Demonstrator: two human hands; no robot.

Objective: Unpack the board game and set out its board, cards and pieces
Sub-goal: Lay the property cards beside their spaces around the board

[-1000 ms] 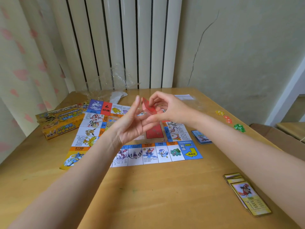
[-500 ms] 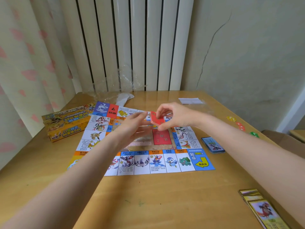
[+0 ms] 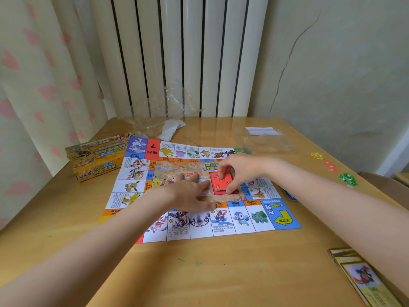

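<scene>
Right hand (image 3: 240,171) pinches the red card deck (image 3: 222,182) at frame centre; left hand (image 3: 190,193) lies flat, fingers straight, on the board (image 3: 243,220). Board's lower-right corner reads "2000"

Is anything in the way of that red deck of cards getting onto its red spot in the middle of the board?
Nothing visible is. The red deck already sits on the board's red rectangle, with the right hand pinching its edges. The left hand lies flat on the board just beside it, not under it.

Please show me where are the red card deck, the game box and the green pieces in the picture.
red card deck (image 3: 221,181): head view, on its red top face.
game box (image 3: 97,159): head view, on its yellow lid.
green pieces (image 3: 347,179): head view, on the middle of the pile.
</scene>
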